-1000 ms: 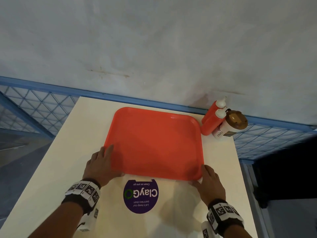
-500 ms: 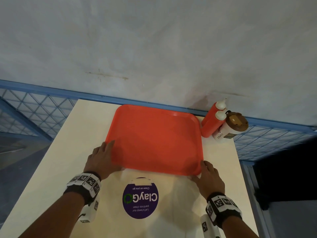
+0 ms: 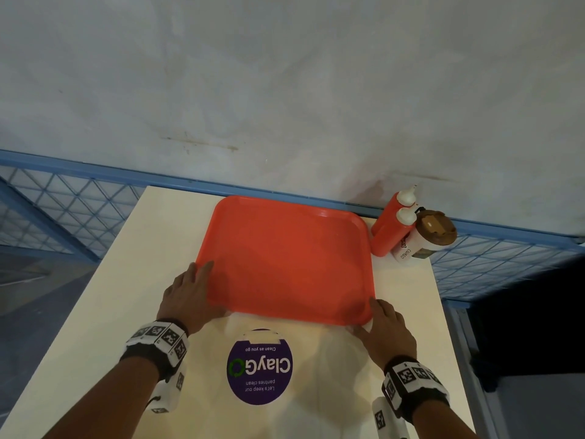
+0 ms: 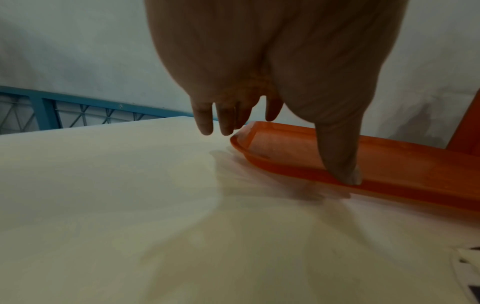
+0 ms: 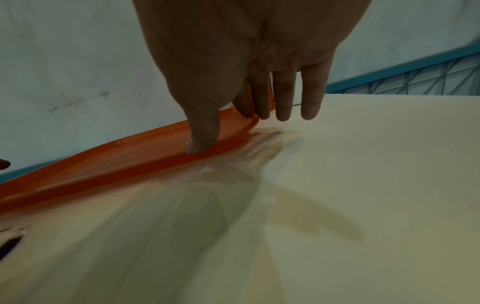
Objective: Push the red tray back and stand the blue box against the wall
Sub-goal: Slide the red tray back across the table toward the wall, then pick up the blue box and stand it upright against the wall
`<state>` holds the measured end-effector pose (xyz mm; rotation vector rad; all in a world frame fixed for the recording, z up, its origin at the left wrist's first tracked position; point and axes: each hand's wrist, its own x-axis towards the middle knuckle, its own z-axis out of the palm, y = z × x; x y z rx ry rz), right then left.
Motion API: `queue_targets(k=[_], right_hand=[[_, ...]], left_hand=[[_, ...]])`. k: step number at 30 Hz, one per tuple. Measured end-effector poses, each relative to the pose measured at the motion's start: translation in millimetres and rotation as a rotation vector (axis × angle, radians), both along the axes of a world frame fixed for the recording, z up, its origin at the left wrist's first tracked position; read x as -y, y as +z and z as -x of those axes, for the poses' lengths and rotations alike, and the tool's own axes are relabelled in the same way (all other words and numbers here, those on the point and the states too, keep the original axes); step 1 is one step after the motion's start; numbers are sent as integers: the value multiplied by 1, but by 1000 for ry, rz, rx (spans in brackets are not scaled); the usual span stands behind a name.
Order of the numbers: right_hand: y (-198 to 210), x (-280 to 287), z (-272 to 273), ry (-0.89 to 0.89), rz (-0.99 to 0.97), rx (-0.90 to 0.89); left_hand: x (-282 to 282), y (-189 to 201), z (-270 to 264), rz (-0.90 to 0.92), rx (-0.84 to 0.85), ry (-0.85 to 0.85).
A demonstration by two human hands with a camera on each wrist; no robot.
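The red tray (image 3: 288, 258) lies flat on the cream table, its far edge close to the blue rail at the wall. My left hand (image 3: 190, 293) rests at the tray's near left corner, fingers straight along its left side. In the left wrist view the thumb (image 4: 340, 164) presses on the near rim of the tray (image 4: 402, 164). My right hand (image 3: 383, 327) sits at the near right corner; its thumb (image 5: 201, 142) presses on the rim of the tray (image 5: 116, 164), fingers straight beside it. No blue box shows in any view.
Two red squeeze bottles (image 3: 392, 229) and a white jar with a brown lid (image 3: 427, 236) stand at the table's back right corner, just right of the tray. A purple round sticker (image 3: 259, 365) lies between my wrists. Blue mesh railing (image 3: 63, 210) runs behind and beside the table.
The tray has slid away from me toward the wall, with both hands following at its near corners. More bare table and the whole sticker now show in front of it.
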<state>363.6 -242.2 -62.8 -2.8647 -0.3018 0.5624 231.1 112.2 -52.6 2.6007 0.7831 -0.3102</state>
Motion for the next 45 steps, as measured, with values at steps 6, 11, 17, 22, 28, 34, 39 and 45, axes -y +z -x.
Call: queue_targets(k=[6, 11, 17, 22, 28, 34, 39, 45], right_hand=[[17, 13, 30, -90, -209, 36], [40, 41, 92, -106, -455, -149], [67, 51, 178, -170, -349, -314], [38, 68, 225, -89, -517, -612], [97, 36, 292, 59, -404, -407], [120, -8, 348, 269, -427, -381], [125, -44, 387, 378, -372, -407], [115, -87, 404, 445, -340, -416]], left_hand=[[27, 10, 24, 7, 66, -51], [88, 42, 74, 235, 95, -255], [147, 80, 165, 361, -9, -408], [170, 69, 234, 339, -4, -295], [151, 94, 334, 352, -31, -294], [146, 89, 429, 326, 59, -225], [137, 80, 500, 325, 116, -77], [103, 71, 542, 323, 192, 207]])
